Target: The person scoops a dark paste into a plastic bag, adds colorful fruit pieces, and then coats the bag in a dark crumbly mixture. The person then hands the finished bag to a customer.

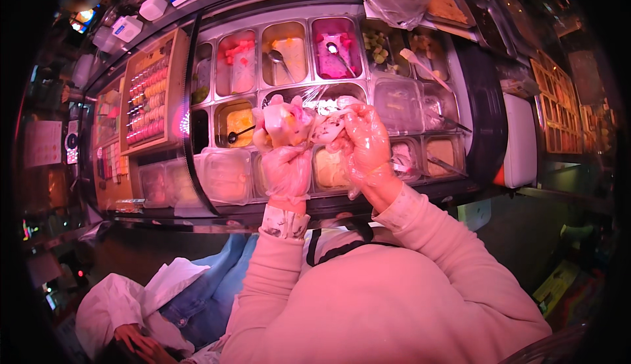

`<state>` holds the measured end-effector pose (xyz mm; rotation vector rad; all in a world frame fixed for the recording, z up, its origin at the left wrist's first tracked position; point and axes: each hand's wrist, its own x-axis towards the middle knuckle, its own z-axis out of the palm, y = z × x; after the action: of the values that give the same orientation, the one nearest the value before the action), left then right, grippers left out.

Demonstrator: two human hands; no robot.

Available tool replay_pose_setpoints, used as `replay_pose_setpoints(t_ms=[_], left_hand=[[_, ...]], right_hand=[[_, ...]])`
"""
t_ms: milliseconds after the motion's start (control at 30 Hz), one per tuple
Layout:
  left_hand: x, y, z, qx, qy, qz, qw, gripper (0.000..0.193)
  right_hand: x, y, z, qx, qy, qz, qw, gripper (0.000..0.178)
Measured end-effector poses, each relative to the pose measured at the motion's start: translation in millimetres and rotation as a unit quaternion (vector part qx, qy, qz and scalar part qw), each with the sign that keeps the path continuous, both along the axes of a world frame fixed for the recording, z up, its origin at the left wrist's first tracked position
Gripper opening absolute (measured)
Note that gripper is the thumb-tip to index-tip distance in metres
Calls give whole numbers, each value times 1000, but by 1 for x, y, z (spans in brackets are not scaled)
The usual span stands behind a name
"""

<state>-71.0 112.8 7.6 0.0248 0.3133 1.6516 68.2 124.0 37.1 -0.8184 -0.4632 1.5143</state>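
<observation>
Over the tubs [259, 61] of a counter, two hands in clear gloves are being held close together. Left hand [287, 165]: a white lump [290, 126] with pink and yellow patches is being cupped, fingers curled about it. Right hand [367, 142]: a thin, dark-speckled white piece [329, 129] is being pinched between thumb and fingers, just beside the lump.

Risks, as judged: the piece is being exposed to tearing, should the right grip pull hard; the lump, to crushing, should the left grip tighten; crumbs could be shed into the tubs beneath.

Obscured: the lump's underside is being covered by the left palm; whether lump and piece are being joined cannot be told; a steel tub [358, 90] behind is being partly masked by hands and glare.
</observation>
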Motion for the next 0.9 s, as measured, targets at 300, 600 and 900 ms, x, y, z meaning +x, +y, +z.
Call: replay_pose_setpoints(t_ms=[300,600,900], left_hand=[[2,-16,6,172,113,3,979,78],[9,-31,5,-3,250,-13,968,74],[16,-54,40,-27,42,-128,991,82]], right_hand=[[0,14,61,-8,-172,86,981,19],[-11,75,102,378,-647,363,554,33],[-46,126,112,454,-642,425,448,22]])
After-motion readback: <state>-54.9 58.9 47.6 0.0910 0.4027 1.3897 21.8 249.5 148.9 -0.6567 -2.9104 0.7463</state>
